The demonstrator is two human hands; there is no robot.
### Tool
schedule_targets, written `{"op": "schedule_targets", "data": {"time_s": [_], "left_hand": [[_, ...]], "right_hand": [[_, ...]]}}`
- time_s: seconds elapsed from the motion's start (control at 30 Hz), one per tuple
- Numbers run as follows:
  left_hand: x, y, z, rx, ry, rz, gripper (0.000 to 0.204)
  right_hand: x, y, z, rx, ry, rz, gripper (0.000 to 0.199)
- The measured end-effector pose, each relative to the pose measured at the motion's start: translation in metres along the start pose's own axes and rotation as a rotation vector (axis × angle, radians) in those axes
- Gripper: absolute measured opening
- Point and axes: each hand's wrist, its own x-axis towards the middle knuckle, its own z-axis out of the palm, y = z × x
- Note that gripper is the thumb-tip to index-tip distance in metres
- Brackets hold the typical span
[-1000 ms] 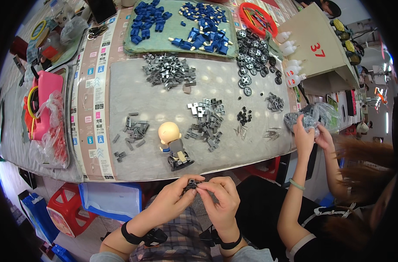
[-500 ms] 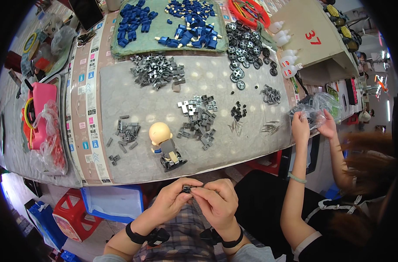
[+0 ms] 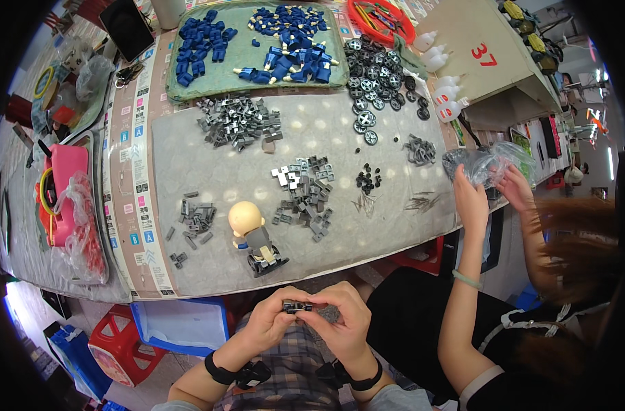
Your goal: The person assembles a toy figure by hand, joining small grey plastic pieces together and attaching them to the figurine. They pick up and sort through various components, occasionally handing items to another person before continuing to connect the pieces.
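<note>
One small dark part [image 3: 296, 307] sits pinched by left hand [image 3: 271, 319] and right hand [image 3: 345, 316], likely for steadiness, grey pieces [image 3: 304, 200] heaped over there presumably for easy reach.

Looks down and forward from up on the person's head, close over the left hand [image 3: 268, 323] and right hand [image 3: 347, 318], and wide across the table [image 3: 124, 222].

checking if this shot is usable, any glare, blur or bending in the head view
Head view: corners black, grey mat bowed along its front edge; pale spots on it look like glare; brown hair at right seems smeared; left hand and right hand fairly sharp, the dark part between them too small for detail.
</note>
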Motion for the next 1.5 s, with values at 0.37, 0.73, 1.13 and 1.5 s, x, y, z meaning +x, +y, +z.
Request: {"op": "schedule_targets", "data": {"time_s": [0.37,0.73,1.13,1.5], "left_hand": [[0.000,0.001,-0.006,0.107,0.045,0.030,0.043],[0.005,0.001,0.002,-0.140,0.043,-0.176,0.054],[0.023,0.001,0.016,-0.225,0.013,-0.374,0.051],[0.030,-0.007,0.027,-0.152,0.121,-0.479,0.045]], "right_hand": [[0.002,-0.002,0.003,0.157,-0.095,0.071,0.024],[-0.001,0.011,-0.002,0.178,0.026,0.189,0.019],[-0.004,0.018,-0.011,-0.077,0.049,0.196,0.023],[-0.027,-0.004,-0.057,-1.006,-0.574,-0.918,0.011]]}}
